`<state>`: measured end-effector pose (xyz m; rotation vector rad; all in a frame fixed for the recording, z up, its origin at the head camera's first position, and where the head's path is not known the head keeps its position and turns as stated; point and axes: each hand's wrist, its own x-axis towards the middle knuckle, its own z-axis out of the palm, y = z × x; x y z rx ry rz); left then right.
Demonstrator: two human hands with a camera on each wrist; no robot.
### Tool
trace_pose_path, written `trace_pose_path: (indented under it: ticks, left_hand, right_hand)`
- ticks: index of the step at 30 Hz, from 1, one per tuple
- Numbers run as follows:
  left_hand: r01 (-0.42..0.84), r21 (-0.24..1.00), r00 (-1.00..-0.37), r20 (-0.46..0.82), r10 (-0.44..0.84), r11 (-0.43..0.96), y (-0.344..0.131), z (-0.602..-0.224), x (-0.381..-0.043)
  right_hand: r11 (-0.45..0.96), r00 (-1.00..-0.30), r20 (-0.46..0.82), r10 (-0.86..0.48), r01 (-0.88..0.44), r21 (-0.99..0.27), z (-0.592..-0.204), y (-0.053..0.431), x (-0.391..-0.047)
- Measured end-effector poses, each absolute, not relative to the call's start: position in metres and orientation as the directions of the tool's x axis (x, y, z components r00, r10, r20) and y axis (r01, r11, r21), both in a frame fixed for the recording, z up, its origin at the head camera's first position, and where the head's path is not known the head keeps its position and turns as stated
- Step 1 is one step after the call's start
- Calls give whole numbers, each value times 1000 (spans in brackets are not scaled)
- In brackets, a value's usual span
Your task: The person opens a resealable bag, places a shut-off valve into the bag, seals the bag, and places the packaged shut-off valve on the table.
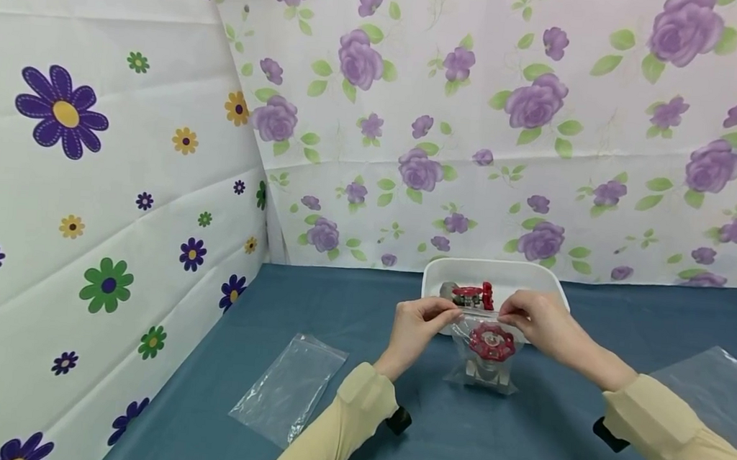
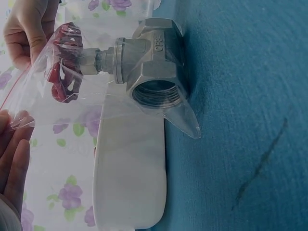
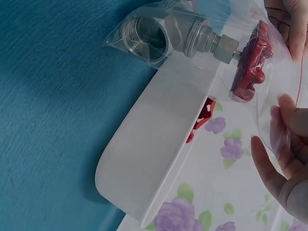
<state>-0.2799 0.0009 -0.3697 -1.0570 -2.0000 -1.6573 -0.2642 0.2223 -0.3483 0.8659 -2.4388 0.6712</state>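
At far left, a white cloth printed with purple, green and yellow daisies. Next, lying slanted on the blue cloth-covered surface, a flat clear plastic bag. Then a pale yellow left sleeve, with a black wrist device beneath its cuff. Pinching, with the left grip, the upper left corner of a red-lined clear plastic bag. Inside this bag, midway between both hands, a grey metal valve with a red handwheel, wheel uppermost; hard to tell through the creased film whether fully resting on the surface. Just behind, a white rounded plastic tray, holding a second red-and-grey valve. Pinching, with the right grip, the same bag's upper right corner. At far right, past a pale yellow right sleeve, another large clear plastic bag, lying flat.
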Motion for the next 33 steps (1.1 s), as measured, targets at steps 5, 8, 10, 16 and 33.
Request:
trace_pose_path:
  ticks: [5, 8, 10, 16, 33]
  left_hand:
    - [719, 695, -658, 671, 342, 18, 0, -370, -280]
    - [720, 694, -654, 671, 349, 14, 0, -368, -280]
    - [716, 698, -658, 666, 351, 16, 0, -368, -281]
    - [706, 708, -665, 656, 357, 14, 0, -366, -280]
    - [705, 709, -677, 657, 331, 34, -1, -370, -279]
  right_hand:
    - [690, -653, 626, -427, -683, -240, -349, 220, -264]
    - [691, -654, 633, -415, -678, -248, -348, 220, -263]
    - [687, -675, 617, -405, -670, -282, -348, 221, -262]
    - [677, -765, 518, -382, -613, -406, -348, 230, -261]
    - [717, -748, 556, -364, -605, -345, -354, 241, -258]
